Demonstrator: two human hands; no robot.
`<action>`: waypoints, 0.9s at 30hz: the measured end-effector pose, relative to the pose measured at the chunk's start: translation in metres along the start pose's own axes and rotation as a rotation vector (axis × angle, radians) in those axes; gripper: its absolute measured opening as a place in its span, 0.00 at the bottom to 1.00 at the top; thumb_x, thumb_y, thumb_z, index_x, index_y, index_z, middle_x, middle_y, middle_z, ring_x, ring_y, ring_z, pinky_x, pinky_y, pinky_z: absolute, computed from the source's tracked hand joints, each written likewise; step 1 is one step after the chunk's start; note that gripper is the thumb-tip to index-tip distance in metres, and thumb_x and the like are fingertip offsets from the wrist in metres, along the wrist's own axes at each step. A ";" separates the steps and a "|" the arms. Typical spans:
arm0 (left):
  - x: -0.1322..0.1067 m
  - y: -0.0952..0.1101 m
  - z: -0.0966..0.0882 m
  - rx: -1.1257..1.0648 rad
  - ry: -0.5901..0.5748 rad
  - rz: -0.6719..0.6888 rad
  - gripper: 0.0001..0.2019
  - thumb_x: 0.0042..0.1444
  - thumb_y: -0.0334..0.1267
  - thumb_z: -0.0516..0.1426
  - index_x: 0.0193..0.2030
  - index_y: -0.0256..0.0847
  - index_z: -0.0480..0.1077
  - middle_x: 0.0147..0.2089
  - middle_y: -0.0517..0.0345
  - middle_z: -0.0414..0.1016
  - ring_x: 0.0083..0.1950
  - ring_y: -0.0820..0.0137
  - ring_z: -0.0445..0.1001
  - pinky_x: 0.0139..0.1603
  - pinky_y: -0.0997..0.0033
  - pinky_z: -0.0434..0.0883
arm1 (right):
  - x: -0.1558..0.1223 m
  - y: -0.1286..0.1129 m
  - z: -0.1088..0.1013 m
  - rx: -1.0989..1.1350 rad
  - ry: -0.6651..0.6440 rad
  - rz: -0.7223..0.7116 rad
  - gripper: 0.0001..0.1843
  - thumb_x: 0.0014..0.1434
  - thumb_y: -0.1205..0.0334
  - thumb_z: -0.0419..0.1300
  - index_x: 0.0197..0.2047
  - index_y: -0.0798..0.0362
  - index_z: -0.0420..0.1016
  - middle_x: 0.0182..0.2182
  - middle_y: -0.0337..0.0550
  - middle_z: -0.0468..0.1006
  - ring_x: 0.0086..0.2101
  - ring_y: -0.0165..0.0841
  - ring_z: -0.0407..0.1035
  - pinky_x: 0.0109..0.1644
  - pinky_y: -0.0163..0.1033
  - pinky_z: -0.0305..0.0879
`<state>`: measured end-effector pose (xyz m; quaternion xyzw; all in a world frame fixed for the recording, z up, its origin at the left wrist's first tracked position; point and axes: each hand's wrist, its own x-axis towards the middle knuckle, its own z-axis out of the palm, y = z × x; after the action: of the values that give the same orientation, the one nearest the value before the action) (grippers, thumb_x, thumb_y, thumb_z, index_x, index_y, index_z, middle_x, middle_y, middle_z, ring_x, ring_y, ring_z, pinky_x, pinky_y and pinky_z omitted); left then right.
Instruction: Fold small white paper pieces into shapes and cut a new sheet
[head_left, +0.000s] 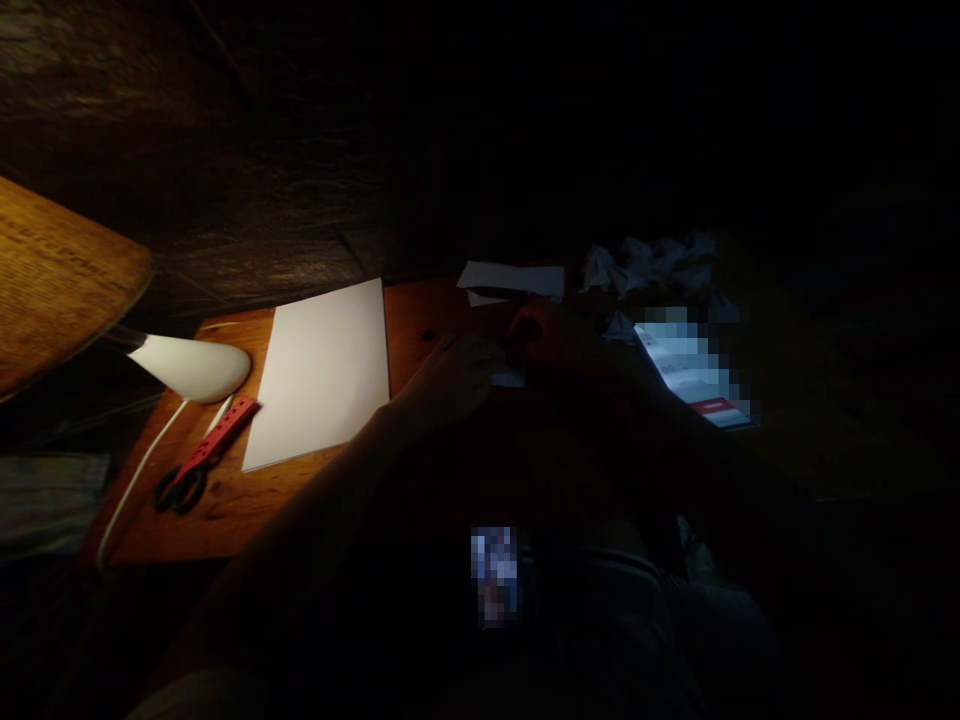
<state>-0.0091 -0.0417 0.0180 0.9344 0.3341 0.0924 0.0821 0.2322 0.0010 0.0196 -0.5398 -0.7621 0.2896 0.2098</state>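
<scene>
The scene is very dark. My left hand [454, 378] and my right hand [551, 338] meet at the middle of a wooden table [225, 500]. Both have their fingers curled, pinching a small piece of white paper [508, 378] that shows between them. A stack of white paper [322, 370] lies just left of my left hand. Red-handled scissors [206, 455] lie further left, near the table's left edge.
A white lamp base [196, 366] with a cord stands at the left, a wooden shade [52, 280] above it. White paper strips [514, 280] and crumpled paper [649, 262] lie at the back. A printed leaflet [694, 375] sits on the right.
</scene>
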 end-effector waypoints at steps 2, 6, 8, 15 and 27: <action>0.000 0.000 0.000 -0.002 0.000 0.002 0.21 0.72 0.31 0.55 0.66 0.43 0.80 0.66 0.46 0.82 0.71 0.52 0.73 0.75 0.42 0.67 | 0.000 0.000 0.000 0.004 0.010 0.008 0.14 0.56 0.75 0.69 0.44 0.53 0.86 0.46 0.47 0.87 0.42 0.38 0.79 0.47 0.40 0.71; 0.000 -0.001 0.001 -0.009 0.019 0.007 0.21 0.72 0.31 0.54 0.66 0.43 0.80 0.66 0.46 0.83 0.71 0.52 0.73 0.75 0.43 0.68 | 0.001 0.000 0.000 0.027 -0.003 0.017 0.15 0.54 0.76 0.68 0.44 0.54 0.86 0.46 0.47 0.87 0.42 0.38 0.79 0.46 0.40 0.71; 0.001 -0.001 0.002 -0.011 0.029 0.011 0.21 0.71 0.31 0.55 0.66 0.43 0.80 0.65 0.47 0.83 0.71 0.52 0.74 0.75 0.42 0.68 | 0.002 0.001 0.001 0.030 -0.004 0.011 0.15 0.53 0.77 0.68 0.43 0.54 0.86 0.45 0.47 0.88 0.41 0.37 0.79 0.46 0.40 0.71; 0.001 0.001 0.002 -0.017 0.028 0.032 0.20 0.70 0.30 0.54 0.63 0.41 0.79 0.65 0.45 0.82 0.70 0.52 0.75 0.73 0.44 0.71 | 0.006 0.002 0.010 0.045 0.046 0.007 0.12 0.55 0.76 0.68 0.42 0.53 0.85 0.43 0.47 0.88 0.43 0.39 0.80 0.47 0.41 0.72; 0.009 0.007 0.001 0.087 -0.081 0.051 0.19 0.66 0.25 0.52 0.59 0.35 0.77 0.60 0.41 0.79 0.60 0.55 0.78 0.64 0.55 0.75 | 0.006 0.004 0.004 0.090 0.008 0.031 0.15 0.54 0.78 0.68 0.43 0.53 0.84 0.45 0.47 0.88 0.43 0.39 0.80 0.48 0.42 0.73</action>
<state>0.0021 -0.0414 0.0196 0.9483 0.3102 0.0418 0.0527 0.2307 0.0065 0.0142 -0.5425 -0.7391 0.3246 0.2323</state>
